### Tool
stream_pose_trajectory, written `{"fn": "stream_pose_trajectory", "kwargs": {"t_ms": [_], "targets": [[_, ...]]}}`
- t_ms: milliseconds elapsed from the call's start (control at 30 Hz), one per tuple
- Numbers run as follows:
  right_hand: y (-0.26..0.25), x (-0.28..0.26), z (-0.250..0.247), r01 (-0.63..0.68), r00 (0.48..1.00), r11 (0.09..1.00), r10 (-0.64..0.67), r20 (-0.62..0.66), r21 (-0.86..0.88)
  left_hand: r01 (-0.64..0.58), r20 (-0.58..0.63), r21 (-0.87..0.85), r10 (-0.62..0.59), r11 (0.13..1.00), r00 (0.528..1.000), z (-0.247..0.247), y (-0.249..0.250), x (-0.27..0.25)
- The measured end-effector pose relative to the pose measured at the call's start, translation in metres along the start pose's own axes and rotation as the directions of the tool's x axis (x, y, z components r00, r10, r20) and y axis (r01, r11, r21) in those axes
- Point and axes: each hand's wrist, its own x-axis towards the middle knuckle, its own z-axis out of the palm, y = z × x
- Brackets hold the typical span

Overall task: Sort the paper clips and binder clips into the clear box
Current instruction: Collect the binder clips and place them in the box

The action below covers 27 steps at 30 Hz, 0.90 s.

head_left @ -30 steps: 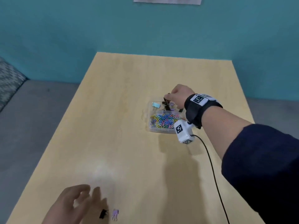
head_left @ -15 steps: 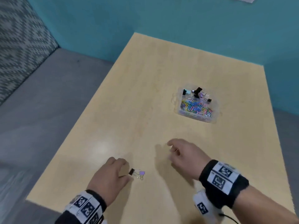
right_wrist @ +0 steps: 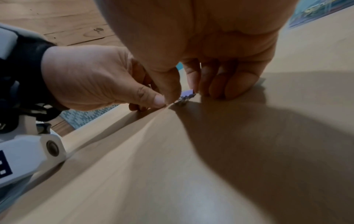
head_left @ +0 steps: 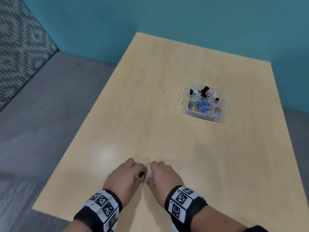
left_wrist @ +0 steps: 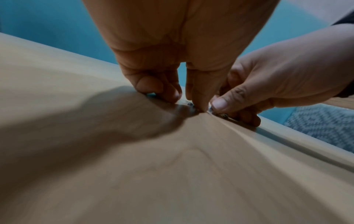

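Note:
A black binder clip [head_left: 141, 174] and a purple binder clip [head_left: 151, 176] lie side by side near the table's front edge. My left hand [head_left: 139, 173] pinches the black one with curled fingertips. My right hand [head_left: 151, 171] pinches the purple clip [right_wrist: 188, 94] between thumb and fingers, low on the table. The two hands touch at the thumbs. The clear box [head_left: 188, 108] stands far off at the right. Coloured paper clips [head_left: 204, 107] fill its near compartment and several binder clips [head_left: 206, 92] its far one. In the left wrist view the black clip is mostly hidden under my fingertips [left_wrist: 199, 104].
The light wooden table [head_left: 150, 114] is bare between my hands and the box. Its left edge drops to a grey floor [head_left: 41, 114], and a teal wall [head_left: 167, 17] stands behind it. A patterned surface [head_left: 20, 39] is at far left.
My right hand left the box and came back to the front edge beside the left. Both hands have closed in on the two clips, which now sit between the fingertips.

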Motion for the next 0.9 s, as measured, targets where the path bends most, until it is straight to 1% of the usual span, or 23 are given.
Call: {"fn": "stream_pose_trajectory", "kwargs": {"t_ms": [100,233,300,367,400,467,533,567,600,633,700,767,833,900], "targets": [[0.000,0.000,-0.002,-0.001,1.000,1.000,0.001,0.029,-0.017,-0.024,-0.007,0.018,0.024,1.000,1.000,-0.001,0.003,0.000],[0.006,-0.003,-0.005,0.010,0.997,1.000,-0.008,0.078,-0.023,0.014,0.005,0.035,-0.014,0.999,1.000,-0.003,0.008,-0.002],[0.010,-0.006,-0.007,0.015,0.996,1.000,-0.014,0.088,-0.010,0.061,0.006,0.014,-0.061,0.998,0.998,-0.006,0.009,-0.004],[0.016,-0.008,-0.010,0.015,0.995,1.000,-0.015,0.097,0.001,0.153,-0.004,-0.055,-0.154,0.987,0.988,-0.010,0.011,-0.004],[0.021,-0.009,-0.013,0.025,0.994,1.000,-0.024,0.104,-0.005,0.207,-0.015,-0.125,-0.210,0.970,0.978,-0.013,0.012,-0.003],[0.032,-0.010,-0.016,0.108,0.984,0.992,-0.097,0.148,-0.063,0.269,-0.045,-0.270,-0.292,0.924,0.955,-0.020,0.017,-0.001],[0.043,-0.009,-0.021,0.223,0.955,0.966,-0.191,0.225,-0.127,0.269,-0.052,-0.361,-0.308,0.893,0.950,-0.028,0.026,0.002],[0.048,-0.009,-0.023,0.260,0.946,0.957,-0.225,0.233,-0.131,0.259,-0.060,-0.395,-0.306,0.881,0.950,-0.031,0.031,0.006],[0.053,-0.009,-0.026,0.272,0.946,0.955,-0.244,0.213,-0.116,0.248,-0.066,-0.426,-0.303,0.870,0.951,-0.034,0.037,0.011],[0.060,-0.008,-0.031,0.253,0.956,0.964,-0.237,0.171,-0.078,0.235,-0.069,-0.451,-0.296,0.861,0.953,-0.038,0.044,0.018],[0.075,-0.009,-0.048,0.137,0.990,0.988,-0.140,0.036,0.077,0.198,-0.066,-0.471,-0.259,0.860,0.964,-0.043,0.058,0.037],[0.099,-0.003,-0.072,0.014,0.994,0.966,0.013,-0.105,0.257,0.144,-0.081,-0.469,-0.205,0.871,0.975,-0.049,0.071,0.063],[0.127,0.013,-0.101,-0.078,0.968,0.917,0.164,-0.191,0.391,0.099,-0.107,-0.437,-0.160,0.894,0.981,-0.055,0.083,0.096],[0.155,0.035,-0.131,-0.147,0.922,0.846,0.305,-0.238,0.513,0.064,-0.149,-0.353,-0.123,0.933,0.981,-0.063,0.099,0.136]]}}
